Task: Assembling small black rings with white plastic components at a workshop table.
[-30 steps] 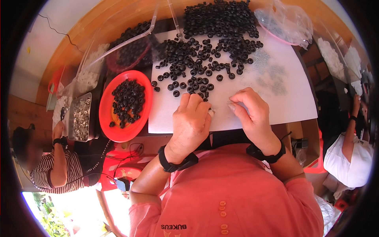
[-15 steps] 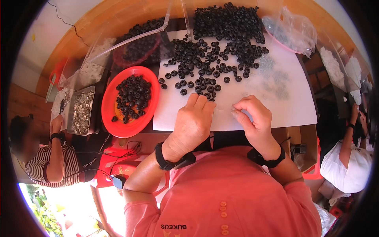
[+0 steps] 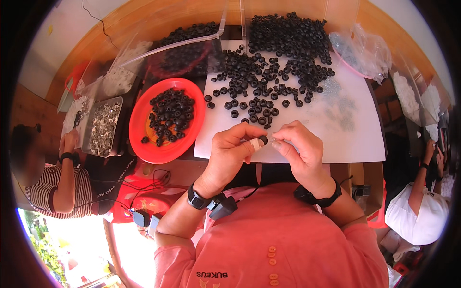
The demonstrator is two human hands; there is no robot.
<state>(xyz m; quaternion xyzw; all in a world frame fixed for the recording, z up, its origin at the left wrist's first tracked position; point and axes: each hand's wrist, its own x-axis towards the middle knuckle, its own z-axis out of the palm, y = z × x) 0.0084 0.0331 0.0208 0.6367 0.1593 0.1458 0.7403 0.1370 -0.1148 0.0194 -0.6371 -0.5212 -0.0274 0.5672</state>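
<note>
Thumb and forefinger of the left hand pinch one round black bead, closed firmly around it above the near edge of a flat white sheet. One strip of pale tape wraps a digit beside it. Facing it, the right hand has its thumb and forefinger drawn together on one tiny clear piece, its shape too small to tell. Two black wristbands, one per wrist, are worn. Loose black beads, too many to count, cover the sheet's far part, with pale clear bits to their right. Left of the sheet stand one red oval plate of black beads and one grey rectangular tray of silvery pieces. Two other people sit nearby, one each side.
</note>
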